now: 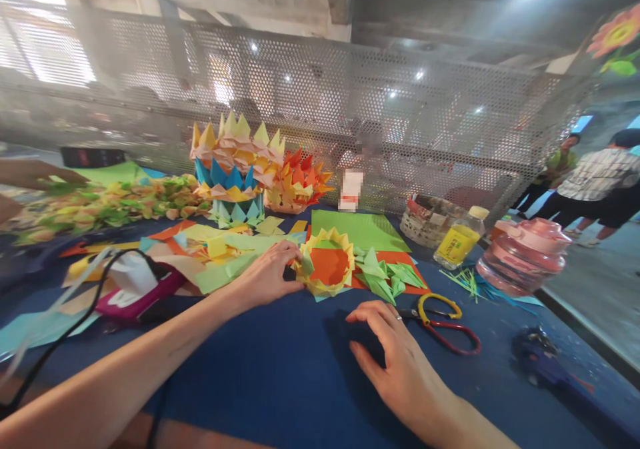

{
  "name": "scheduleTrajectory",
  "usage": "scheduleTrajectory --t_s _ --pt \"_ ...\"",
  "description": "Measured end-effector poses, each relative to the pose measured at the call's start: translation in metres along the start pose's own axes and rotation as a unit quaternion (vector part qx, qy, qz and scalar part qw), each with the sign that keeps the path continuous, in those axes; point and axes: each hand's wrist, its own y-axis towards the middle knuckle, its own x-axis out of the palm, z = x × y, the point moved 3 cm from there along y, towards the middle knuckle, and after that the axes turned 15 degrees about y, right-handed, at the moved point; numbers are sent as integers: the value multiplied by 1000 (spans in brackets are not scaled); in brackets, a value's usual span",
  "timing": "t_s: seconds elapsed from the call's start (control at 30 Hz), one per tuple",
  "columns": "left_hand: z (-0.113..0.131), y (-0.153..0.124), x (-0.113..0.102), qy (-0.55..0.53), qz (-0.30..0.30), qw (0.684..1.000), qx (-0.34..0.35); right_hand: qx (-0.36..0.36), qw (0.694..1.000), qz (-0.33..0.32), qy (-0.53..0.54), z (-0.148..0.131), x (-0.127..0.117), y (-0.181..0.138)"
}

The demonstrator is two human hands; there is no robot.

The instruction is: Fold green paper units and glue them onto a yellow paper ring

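Observation:
My left hand point(267, 276) reaches across the blue table and pinches the left rim of a yellow folded-paper ring point(325, 266) that lies on an orange sheet. My right hand point(395, 356) rests flat on the blue cloth point(280, 382), fingers spread, holding nothing. Just right of the ring lies a heap of green folded paper pieces point(385, 276). Scissors point(443, 322) with yellow and red handles lie beside my right fingers.
Tall paper crowns point(235, 169) and an orange one point(297, 182) stand at the back. A long green-yellow paper chain point(105, 206) lies left, touched by another person's hand point(35, 172). A basket point(430, 219), yellow bottle point(457, 239) and pink jug point(525, 256) stand right. A magenta device with cable point(135, 296) lies left.

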Motion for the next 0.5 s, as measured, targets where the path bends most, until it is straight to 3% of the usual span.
scheduleTrajectory --t_s 0.5 --pt "-7 2 -3 34 63 996 -47 -10 1000 5 -15 -2 -5 4"
